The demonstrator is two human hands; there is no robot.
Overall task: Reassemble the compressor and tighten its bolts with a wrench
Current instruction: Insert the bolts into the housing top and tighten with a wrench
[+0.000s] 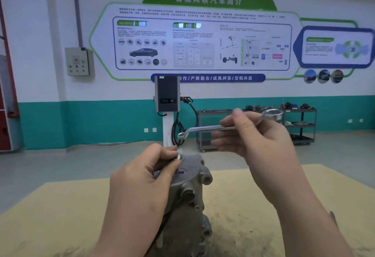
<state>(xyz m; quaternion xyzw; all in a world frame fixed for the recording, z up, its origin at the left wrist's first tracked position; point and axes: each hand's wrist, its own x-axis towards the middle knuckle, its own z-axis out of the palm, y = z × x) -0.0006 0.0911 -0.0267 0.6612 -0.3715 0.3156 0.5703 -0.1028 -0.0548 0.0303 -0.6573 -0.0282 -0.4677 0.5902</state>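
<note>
A grey cast-metal compressor (192, 183) stands upright on a tan worktable (253, 206). My left hand (142, 179) lies over its top left side, and the thumb and fingers pinch a small bolt (179, 157) at the top face. My right hand (257, 135) is raised above and to the right of the compressor and grips a shiny double-ended ring wrench (205, 129) by its shaft. One ring end points left and down toward the compressor, the other sticks out to the upper right. A black cable (168, 216) runs down the compressor's front.
The tan table's far edge lies just behind the compressor, with grey floor beyond. A charging post (167, 102) stands behind, and a metal shelf cart (300, 127) with parts is at the back right. A grey control box (78, 61) hangs on the wall.
</note>
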